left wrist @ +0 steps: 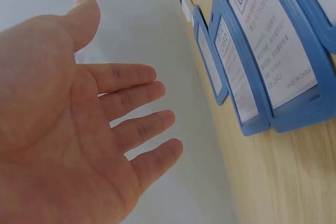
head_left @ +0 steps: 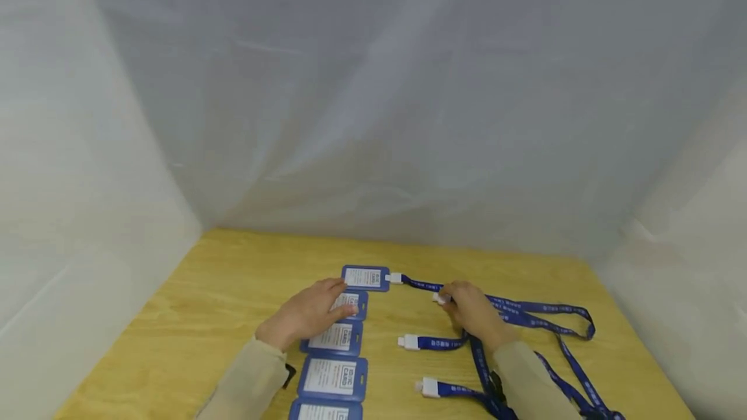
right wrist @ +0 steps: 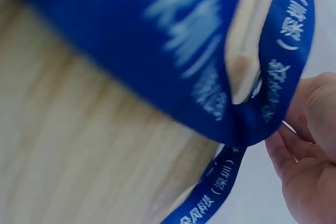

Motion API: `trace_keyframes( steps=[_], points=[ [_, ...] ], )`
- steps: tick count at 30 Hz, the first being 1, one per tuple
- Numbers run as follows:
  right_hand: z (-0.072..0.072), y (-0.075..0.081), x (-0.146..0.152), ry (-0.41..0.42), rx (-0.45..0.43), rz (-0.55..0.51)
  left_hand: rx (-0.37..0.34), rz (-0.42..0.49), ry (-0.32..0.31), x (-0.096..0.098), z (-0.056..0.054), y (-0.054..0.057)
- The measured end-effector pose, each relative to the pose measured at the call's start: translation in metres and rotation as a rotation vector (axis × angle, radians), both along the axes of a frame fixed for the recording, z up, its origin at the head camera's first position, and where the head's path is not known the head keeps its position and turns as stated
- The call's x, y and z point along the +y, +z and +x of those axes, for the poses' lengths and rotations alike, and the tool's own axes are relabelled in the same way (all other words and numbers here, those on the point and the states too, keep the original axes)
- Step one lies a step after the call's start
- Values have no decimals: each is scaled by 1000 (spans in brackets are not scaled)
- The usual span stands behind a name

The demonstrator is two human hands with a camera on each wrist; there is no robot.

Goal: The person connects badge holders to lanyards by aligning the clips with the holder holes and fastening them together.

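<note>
My left hand (head_left: pixel 309 313) hovers over the second blue badge holder (head_left: pixel 360 305) from the back. In the left wrist view its fingers (left wrist: pixel 131 98) are straight and hold nothing. My right hand (head_left: pixel 475 316) pinches the white clip end (head_left: pixel 439 299) of a blue lanyard. The lanyard strap (right wrist: pixel 286 40) fills much of the right wrist view and partly hides the fingertips. The farthest badge holder (head_left: pixel 365 278) touches the white clip (head_left: pixel 395 278) of another lanyard, and they look joined. Two more white clips (head_left: pixel 411 341) lie on the table, pointing left.
Several badge holders (head_left: pixel 332 376) with white cards form a column toward the near edge. Lanyard loops (head_left: pixel 574 324) spread over the right side of the wooden table (head_left: pixel 233 290). Pale sheeting (head_left: pixel 373 115) stands behind and at both sides.
</note>
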State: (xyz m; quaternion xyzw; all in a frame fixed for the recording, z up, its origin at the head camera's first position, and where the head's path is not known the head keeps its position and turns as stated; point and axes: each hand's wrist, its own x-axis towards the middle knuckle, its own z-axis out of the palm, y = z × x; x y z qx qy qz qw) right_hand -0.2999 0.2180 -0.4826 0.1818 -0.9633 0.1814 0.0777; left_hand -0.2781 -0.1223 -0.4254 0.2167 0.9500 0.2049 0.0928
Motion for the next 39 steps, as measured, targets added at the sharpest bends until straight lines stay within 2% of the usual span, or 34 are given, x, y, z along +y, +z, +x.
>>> trace_keyframes(
  steps=[4,8,14,21,25,28,33,39],
  points=[
    [0,14,-4,7,6,-3,6,2,-5,0,-2,1],
    [-1,29,-7,53,63,0,0,2,-8,-1,-5,2],
    [-1,34,-14,138,166,5,-21,-36,-22,-2,-6,-4],
    [-4,39,-25,150,92,20,-46,-86,-33,-4,-5,-9],
    [-4,40,-32,182,115,15,-76,-105,-38,-6,-2,-10],
    [-3,39,-36,182,92,17,-96,-110,-46,-7,-1,-12],
    [0,41,-42,161,19,12,-95,-135,-58,-7,-1,-14],
    [0,39,-46,178,9,27,-102,-160,-63,-5,-1,-15]
  ],
)
